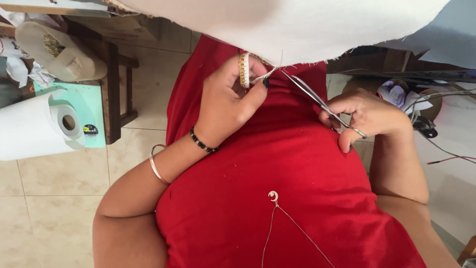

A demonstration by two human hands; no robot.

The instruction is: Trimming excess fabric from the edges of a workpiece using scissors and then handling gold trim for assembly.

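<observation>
**Scissors at the thread, bead piece pinched above a red lap**

Scissors (322, 105) lie in the right hand (364, 116), slim and steel, with the fingers threaded through the loops and curled close around them. The blades point up and to the left, only slightly parted at the tips, and meet a pale thread (270, 73) just below the frayed edge of the white cloth (297, 25).

To the left of the scissors, the left hand (225, 101) pinches a small white piece edged with gold beads (243, 70) between thumb and forefinger, the other fingers folded into the palm. The thread runs from this piece toward the blade tips. On that wrist sit a black bead bracelet (202, 144) and, further along the forearm, a thin metal bangle (156, 166).

Below the scissors spreads the red garment (267, 198) over the person's lap, and on it hangs a small crescent pendant (273, 196) on a fine chain.

Far left of the scissors stand a paper towel roll (34, 129), a mint-green box (91, 114) and a beige shoe (59, 49) on a wooden stool. Right of the scissors, cables (441, 94) trail over the tiled floor.
</observation>
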